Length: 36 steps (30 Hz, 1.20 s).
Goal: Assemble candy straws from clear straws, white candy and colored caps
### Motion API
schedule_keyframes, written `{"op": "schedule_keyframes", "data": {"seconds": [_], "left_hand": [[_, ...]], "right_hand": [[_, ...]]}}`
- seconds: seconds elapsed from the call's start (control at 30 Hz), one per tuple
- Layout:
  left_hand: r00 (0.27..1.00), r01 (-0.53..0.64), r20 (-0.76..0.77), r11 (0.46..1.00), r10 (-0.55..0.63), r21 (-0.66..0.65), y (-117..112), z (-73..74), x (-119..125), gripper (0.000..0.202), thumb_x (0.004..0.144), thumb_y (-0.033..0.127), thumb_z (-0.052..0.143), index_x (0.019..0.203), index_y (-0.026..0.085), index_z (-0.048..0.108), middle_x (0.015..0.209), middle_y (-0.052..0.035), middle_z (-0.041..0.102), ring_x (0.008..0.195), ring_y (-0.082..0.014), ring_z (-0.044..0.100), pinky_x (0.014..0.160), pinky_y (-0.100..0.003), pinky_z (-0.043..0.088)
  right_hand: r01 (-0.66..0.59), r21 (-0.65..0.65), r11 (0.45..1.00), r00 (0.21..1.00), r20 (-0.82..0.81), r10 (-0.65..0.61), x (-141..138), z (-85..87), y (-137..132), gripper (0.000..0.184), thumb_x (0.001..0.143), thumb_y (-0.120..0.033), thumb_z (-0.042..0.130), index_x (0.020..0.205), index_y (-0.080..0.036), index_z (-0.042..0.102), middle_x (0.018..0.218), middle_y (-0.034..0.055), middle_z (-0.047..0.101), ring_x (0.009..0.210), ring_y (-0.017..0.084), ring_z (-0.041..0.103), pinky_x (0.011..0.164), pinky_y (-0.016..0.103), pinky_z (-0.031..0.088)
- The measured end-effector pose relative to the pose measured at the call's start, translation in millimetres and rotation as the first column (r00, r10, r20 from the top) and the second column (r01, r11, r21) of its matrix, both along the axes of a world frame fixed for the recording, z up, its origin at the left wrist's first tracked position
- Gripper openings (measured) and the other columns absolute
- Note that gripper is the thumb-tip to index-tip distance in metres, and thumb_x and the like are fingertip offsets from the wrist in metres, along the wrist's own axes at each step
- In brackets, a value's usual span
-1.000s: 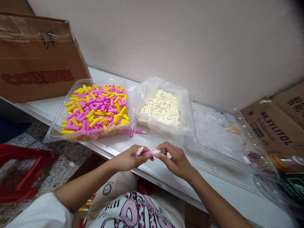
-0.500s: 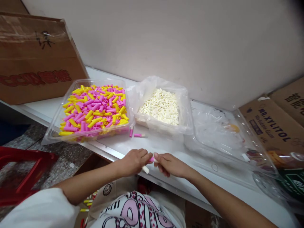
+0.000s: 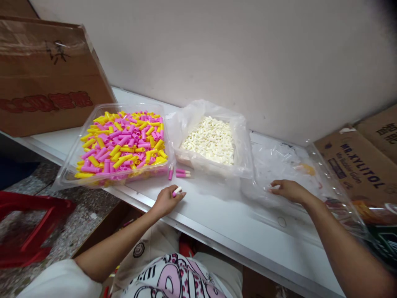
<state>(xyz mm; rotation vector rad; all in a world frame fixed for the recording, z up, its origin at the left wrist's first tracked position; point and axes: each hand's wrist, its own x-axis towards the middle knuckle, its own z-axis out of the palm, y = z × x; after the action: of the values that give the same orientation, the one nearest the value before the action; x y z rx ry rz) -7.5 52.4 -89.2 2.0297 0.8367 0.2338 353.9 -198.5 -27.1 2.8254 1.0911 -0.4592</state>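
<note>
Far left, a brown cardboard box (image 3: pixel 46 78) with red lettering leans against the wall on the white shelf (image 3: pixel 217 215). Next, a clear tray (image 3: pixel 70 176) heaped with pink and yellow tubes (image 3: pixel 120 142); two finished pink pieces (image 3: pixel 182 173) lie on the shelf just beside its front right corner. Below these, the left hand (image 3: pixel 166 200) rests on the shelf edge, fingers curled around a pink piece with a white tip (image 3: pixel 177 191). Centre, a bag-lined container (image 3: pixel 245 161) of small white pellets (image 3: pixel 211 140). To the right, the right hand (image 3: pixel 287 190) lies in a clear plastic tray (image 3: pixel 310 165), fingertips pinched over a small clear item too faint to identify. Far right, a carton marked MR. XYLITOL (image 3: pixel 356 165).
</note>
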Motion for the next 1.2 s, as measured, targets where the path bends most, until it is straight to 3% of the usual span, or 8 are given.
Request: {"op": "schedule_keyframes", "data": {"seconds": [0.27,0.37,0.43,0.67,0.9,0.97,1.07,1.2], "left_hand": [[0.989,0.103,0.143,0.815,-0.026,-0.57,-6,31.4,-15,0.047,0.078,0.047,0.051,0.112,0.015,0.054,0.065,0.0045,0.048,0.051,-0.0086,0.039,0.049,-0.022,0.031],[0.971,0.22,0.199,0.817,-0.131,-0.533,-10,49.3,-18,0.057,0.083,0.055,0.047,0.127,0.018,0.045,0.065,0.0057,0.043,0.051,-0.0077,0.035,0.048,-0.021,0.028],[0.951,0.296,0.224,0.834,-0.213,-0.466,-15,61.2,-16,0.047,0.085,0.054,0.048,0.114,0.016,0.052,0.066,0.0055,0.04,0.054,-0.0077,0.036,0.05,-0.021,0.029],[0.879,0.475,0.23,0.804,-0.417,-0.359,-28,94.3,-9,0.038,0.088,0.053,0.043,0.078,0.017,0.052,0.063,0.0045,0.04,0.056,-0.0091,0.035,0.051,-0.022,0.028],[0.821,0.572,0.098,0.81,-0.563,-0.133,-27,107.4,-19,0.038,0.093,0.048,0.033,0.087,0.017,0.055,0.061,0.004,0.041,0.055,-0.0105,0.037,0.051,-0.023,0.03],[0.804,0.585,0.005,0.793,-0.594,0.172,-26,105.7,-19,0.036,0.096,0.042,0.03,0.085,0.017,0.053,0.067,0.0013,0.049,0.058,-0.0119,0.041,0.054,-0.024,0.031],[0.779,0.569,-0.184,0.554,-0.599,0.607,-23,89.8,-17,0.034,0.098,0.036,0.025,0.088,0.016,0.051,0.076,-0.0041,0.055,0.064,-0.0162,0.048,0.056,-0.028,0.034],[0.723,0.601,-0.331,0.316,-0.606,0.734,-20,45.0,-12,0.026,0.097,0.031,0.03,0.093,0.016,0.051,0.079,-0.0047,0.056,0.073,-0.0183,0.053,0.062,-0.028,0.04]], "right_hand": [[0.085,0.067,0.994,0.985,0.143,-0.094,-8,18.1,11,0.03,0.081,-0.019,0.049,0.107,-0.01,0.062,0.091,0.0161,0.069,0.088,0.028,0.064,0.077,0.035,0.045],[0.124,0.455,0.882,0.984,0.058,-0.169,-54,44.2,24,0.026,0.084,-0.027,0.046,0.103,-0.017,0.06,0.078,0.0075,0.066,0.07,0.021,0.061,0.065,0.032,0.046],[0.119,0.639,0.76,0.976,-0.216,0.029,-100,57.5,40,0.024,0.083,-0.035,0.049,0.1,-0.021,0.058,0.069,0.0007,0.059,0.058,0.015,0.055,0.053,0.027,0.045],[0.109,0.715,0.691,0.621,-0.592,0.515,-206,54.1,78,0.025,0.086,-0.043,0.053,0.099,-0.021,0.054,0.072,-0.003,0.051,0.053,0.008,0.051,0.048,0.021,0.044],[-0.492,0.71,0.504,0.709,-0.01,0.706,-213,52.0,77,0.03,0.094,-0.04,0.036,0.091,-0.018,0.055,0.075,0.0053,0.057,0.062,0.014,0.05,0.059,0.027,0.04],[-0.499,0.659,0.563,0.749,0.0,0.662,-219,51.7,79,0.038,0.093,-0.046,0.032,0.079,-0.018,0.053,0.07,0.0048,0.054,0.058,0.014,0.047,0.056,0.028,0.036],[-0.199,0.526,0.827,0.763,-0.447,0.468,-230,43.7,84,0.051,0.095,-0.052,0.015,0.068,-0.02,0.044,0.055,-0.0013,0.042,0.047,0.011,0.038,0.049,0.026,0.033],[-0.081,0.262,0.962,0.612,-0.749,0.256,-229,29.0,91,0.054,0.092,-0.06,0.019,0.069,-0.02,0.046,0.049,-0.0046,0.036,0.041,0.01,0.034,0.045,0.025,0.031]]}}
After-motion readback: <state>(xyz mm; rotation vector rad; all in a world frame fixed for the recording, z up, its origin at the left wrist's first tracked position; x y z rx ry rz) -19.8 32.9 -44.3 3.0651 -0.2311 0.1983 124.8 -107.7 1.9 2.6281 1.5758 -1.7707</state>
